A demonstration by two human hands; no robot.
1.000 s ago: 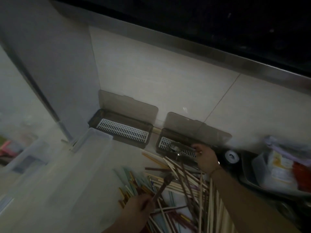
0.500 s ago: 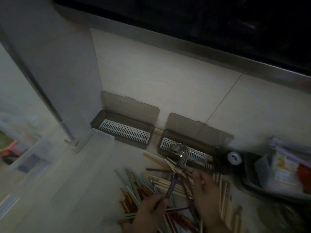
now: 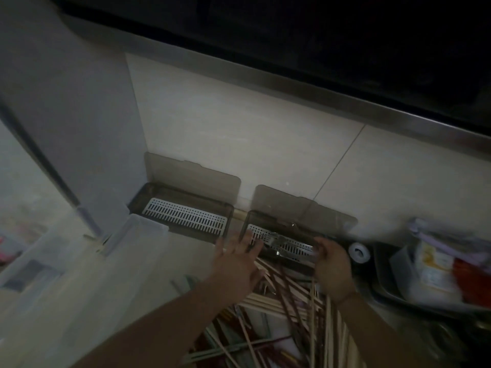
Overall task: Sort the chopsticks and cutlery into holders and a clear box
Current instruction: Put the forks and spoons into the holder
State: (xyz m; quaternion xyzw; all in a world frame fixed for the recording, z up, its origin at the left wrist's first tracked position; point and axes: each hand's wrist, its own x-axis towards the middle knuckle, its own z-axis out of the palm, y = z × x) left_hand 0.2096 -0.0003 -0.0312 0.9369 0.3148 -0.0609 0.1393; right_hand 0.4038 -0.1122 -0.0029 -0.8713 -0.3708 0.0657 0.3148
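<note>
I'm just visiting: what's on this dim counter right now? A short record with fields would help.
left holder: lid up, white slotted tray showing, nothing seen in it
right holder: lid up, some metal cutlery lying on its tray
left hand: fingers spread, at the right holder's left end
right hand: at the holder's right end; grip unclear
chopsticks: loose heap, mixed colours, in front of the holders
clear box: left of the heap
lighting: dark, blurred
</note>
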